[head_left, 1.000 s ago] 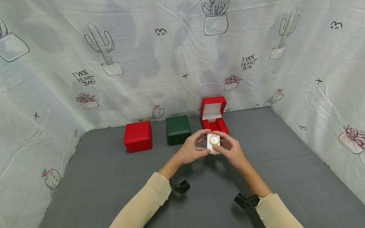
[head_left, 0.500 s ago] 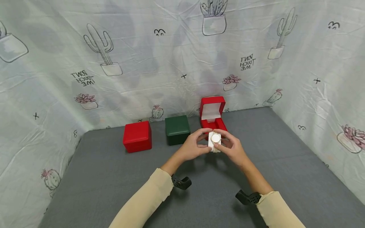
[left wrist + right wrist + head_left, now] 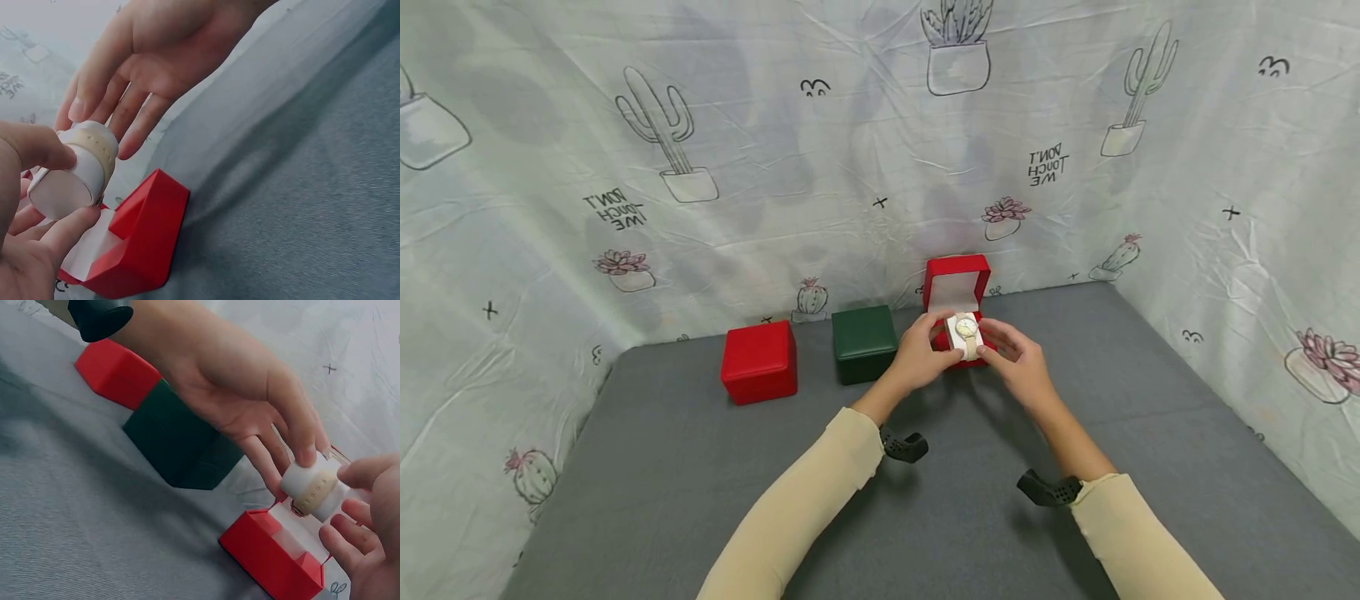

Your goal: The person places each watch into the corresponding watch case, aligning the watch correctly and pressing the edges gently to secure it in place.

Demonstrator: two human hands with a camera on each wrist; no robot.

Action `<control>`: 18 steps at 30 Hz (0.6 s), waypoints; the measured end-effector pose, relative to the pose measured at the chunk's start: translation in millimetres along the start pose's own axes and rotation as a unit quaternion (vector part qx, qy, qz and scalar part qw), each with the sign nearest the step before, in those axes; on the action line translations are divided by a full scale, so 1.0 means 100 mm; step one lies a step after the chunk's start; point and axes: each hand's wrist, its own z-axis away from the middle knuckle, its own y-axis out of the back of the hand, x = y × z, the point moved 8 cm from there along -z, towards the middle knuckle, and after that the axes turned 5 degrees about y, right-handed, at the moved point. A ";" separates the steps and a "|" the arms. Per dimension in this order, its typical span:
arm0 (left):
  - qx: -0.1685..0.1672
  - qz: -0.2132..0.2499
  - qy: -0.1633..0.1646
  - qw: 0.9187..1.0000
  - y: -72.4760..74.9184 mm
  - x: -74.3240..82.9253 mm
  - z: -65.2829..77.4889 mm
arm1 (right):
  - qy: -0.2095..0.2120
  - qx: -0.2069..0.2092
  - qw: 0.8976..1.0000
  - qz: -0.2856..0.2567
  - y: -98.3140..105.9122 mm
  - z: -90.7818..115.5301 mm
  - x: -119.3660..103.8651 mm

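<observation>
A wristwatch (image 3: 967,328) with a pale cream strap is wrapped round a white cushion (image 3: 953,338). My left hand (image 3: 919,353) pinches the cushion's left end between thumb and fingers. On the other end, my right hand (image 3: 1018,360) grips with its thumb in front and its fingers further back. In the left wrist view the strap (image 3: 95,147) shows its row of holes. Just behind and below the watch stands a red box (image 3: 955,275) with its lid raised and a white lining. The cushion and hands hide most of the box's lower part.
Left of the raised-lid box stand a closed dark green box (image 3: 865,342) and a closed red box (image 3: 760,362). All rest on a grey cloth-covered table (image 3: 685,483). A white curtain (image 3: 820,167) printed with cactus drawings hangs behind and at the sides.
Both hands have moved forward with the watch and cushion, from in front of the raised-lid red box to over its lower part. The boxes have stayed in place.
</observation>
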 end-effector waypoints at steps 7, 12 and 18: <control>0.009 -0.085 0.015 0.996 -0.07 -0.02 -0.23 | -0.048 0.021 0.999 0.006 0.08 -0.14 0.12; 0.014 -0.136 0.028 0.990 -0.07 -0.07 -0.34 | -0.080 0.019 0.997 -0.001 0.05 -0.23 0.18; 0.003 -0.176 0.051 0.983 -0.11 -0.17 -0.41 | -0.099 0.007 0.995 0.011 0.01 -0.26 0.27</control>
